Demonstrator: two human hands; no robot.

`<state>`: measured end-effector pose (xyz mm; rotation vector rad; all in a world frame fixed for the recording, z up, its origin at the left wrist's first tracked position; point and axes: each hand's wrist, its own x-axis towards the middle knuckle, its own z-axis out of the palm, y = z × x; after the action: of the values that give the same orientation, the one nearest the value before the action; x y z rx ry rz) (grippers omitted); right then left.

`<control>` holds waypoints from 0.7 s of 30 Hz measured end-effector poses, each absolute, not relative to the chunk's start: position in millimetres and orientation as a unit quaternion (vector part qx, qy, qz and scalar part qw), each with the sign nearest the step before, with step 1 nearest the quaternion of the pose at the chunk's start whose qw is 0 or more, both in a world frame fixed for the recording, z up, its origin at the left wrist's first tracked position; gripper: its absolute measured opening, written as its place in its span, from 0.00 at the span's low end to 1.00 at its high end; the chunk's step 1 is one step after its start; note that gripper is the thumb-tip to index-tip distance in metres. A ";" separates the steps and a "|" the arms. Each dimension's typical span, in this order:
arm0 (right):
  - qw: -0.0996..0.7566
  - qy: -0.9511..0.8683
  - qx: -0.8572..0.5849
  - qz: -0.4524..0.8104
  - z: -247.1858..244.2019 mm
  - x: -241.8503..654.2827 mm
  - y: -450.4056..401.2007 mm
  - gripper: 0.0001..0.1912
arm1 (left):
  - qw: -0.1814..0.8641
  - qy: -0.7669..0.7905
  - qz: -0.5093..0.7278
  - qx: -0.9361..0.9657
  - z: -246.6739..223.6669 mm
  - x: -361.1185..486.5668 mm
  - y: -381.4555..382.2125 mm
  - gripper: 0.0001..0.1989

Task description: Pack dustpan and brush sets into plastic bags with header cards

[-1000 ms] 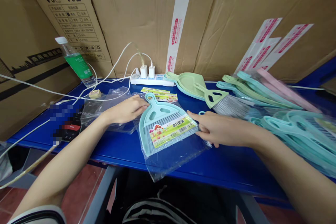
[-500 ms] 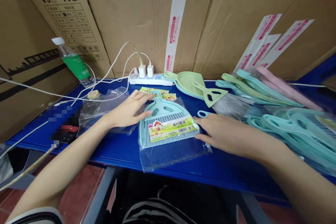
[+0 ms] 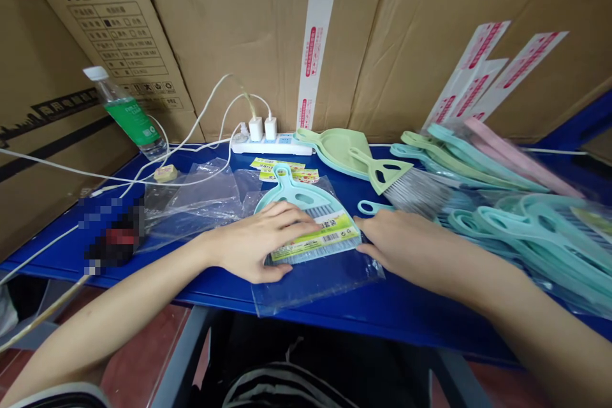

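A light-blue dustpan and brush set (image 3: 291, 189) lies in a clear plastic bag (image 3: 310, 287) near the table's front edge, with a yellow-green label card (image 3: 337, 229) on its bristles. My left hand (image 3: 265, 239) rests over the left part of the set and card, fingers apart, holding nothing. My right hand (image 3: 396, 239) is at the right edge of the set, thumb and index finger at the bag's side; whether they pinch the bag is too small to tell. Beside that hand, a blue handle end (image 3: 370, 206) shows.
Green dustpan (image 3: 344, 150) and green brush (image 3: 387, 175) lie behind. Bagged sets (image 3: 530, 229) pile up at the right. A power strip (image 3: 272, 145), label cards (image 3: 289, 173), plastic bags (image 3: 210, 188), cables and a bottle (image 3: 131, 121) are at the back and left.
My left hand has moved from the top of the blue set down and right, onto its label and bristles. My right hand has stayed at the set's right edge.
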<state>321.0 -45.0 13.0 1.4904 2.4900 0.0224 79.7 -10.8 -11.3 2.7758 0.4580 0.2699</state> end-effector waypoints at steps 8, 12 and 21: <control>0.135 0.838 0.529 0.008 15.5 314.2 -50.3 0.13 | 0.151 0.156 0.088 0.972 -9.2 79.5 -8.8 0.30; 0.153 0.832 0.534 0.005 16.8 309.0 -54.6 0.14 | 0.153 0.158 0.086 0.972 -7.2 77.9 -8.2 0.32; 0.118 0.852 0.510 -0.016 16.8 325.8 -45.4 0.12 | 0.141 0.145 0.095 0.975 -6.6 76.8 -7.5 0.27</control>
<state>325.8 -45.4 16.8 1.4910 2.4924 -0.0456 76.8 -7.5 -6.6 2.8151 0.4185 0.2739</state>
